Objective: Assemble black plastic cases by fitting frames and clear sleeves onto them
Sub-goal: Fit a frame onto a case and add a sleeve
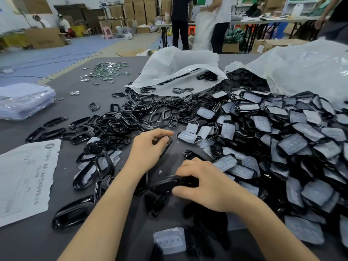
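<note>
Glossy oval frame (166,143) is pinched in the left hand (148,149) grip, a rounded black case (165,184) in the right hand (206,184) grip.

Packing workshop: stacked cartons (139,10), folding worktables (244,22), heaps of black frames (131,117).

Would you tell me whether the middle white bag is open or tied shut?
Open: the bag lies on its side with its mouth gaping towards the camera, and black frames spill out onto the table.

Blue foam floor mats (56,51), stacked cardboard boxes (139,10), folding tables (263,21), white wall (9,16)
</note>
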The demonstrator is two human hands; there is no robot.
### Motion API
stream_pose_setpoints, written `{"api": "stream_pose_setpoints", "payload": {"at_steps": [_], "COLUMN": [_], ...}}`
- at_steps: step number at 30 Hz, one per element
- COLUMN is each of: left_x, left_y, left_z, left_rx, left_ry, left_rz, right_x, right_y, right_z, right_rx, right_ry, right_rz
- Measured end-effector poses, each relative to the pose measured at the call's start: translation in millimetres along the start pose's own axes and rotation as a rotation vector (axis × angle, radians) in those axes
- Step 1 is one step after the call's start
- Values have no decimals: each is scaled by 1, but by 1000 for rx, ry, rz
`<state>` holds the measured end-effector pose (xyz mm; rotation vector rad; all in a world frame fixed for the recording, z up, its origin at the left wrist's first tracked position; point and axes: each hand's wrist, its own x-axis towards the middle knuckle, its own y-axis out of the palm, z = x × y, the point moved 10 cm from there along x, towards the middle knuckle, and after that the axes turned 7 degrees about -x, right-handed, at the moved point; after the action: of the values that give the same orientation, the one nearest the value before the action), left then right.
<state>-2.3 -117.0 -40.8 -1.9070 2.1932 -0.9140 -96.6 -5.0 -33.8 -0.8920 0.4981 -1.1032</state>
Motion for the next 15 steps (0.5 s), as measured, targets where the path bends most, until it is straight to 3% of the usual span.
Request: {"api": "stream_pose_setpoints", "payload": {"at_steps": [5, 12, 15], "left_x": [0, -15, -22], "left_y": [8, 35, 50], "left_z": [0, 0, -18], "left_rx": [-51, -730, -924], "left_ry": [-19, -331, -355], "left_rz": [54, 216, 374], "right_x": [-1, -10, -14], "right_y": [-20, -32, -34], "right_z": [-10, -58, -67], "right_rx": [87, 648, 775], "right_ry": [43, 363, 418], "right_rz": [-171, -389, -441]}}
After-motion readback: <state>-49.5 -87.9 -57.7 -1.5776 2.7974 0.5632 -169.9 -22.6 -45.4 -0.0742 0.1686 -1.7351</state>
